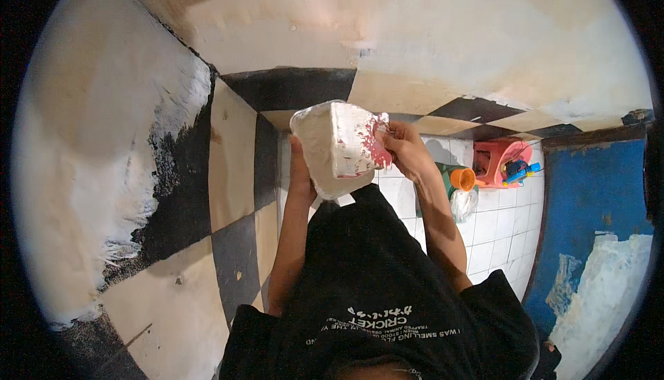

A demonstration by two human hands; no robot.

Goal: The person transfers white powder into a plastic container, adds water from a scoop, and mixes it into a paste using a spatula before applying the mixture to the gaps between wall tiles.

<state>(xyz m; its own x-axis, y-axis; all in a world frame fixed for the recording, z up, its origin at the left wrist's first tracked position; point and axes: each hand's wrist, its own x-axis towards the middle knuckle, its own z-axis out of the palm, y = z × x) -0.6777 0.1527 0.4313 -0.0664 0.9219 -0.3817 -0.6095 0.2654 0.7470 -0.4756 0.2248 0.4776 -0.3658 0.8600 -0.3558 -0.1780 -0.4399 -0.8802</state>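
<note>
A white, paint-smeared container (337, 146) with red patches on one side is held up in front of my chest, tilted. My left hand (300, 172) grips it from below and behind on its left side. My right hand (407, 150) holds its right edge near the red patch. Both forearms rise from my black shirt (373, 290) at the lower middle. What is inside the container is hidden.
A wall corner with black and cream checker blocks (235, 172) and a rough white painted patch (166, 138) stands left. On the white tiled floor (498, 228) sit a pink stool-like basket (499, 160), a green bottle with orange cap (458, 178) and a plastic bag. A blue door (595, 200) is right.
</note>
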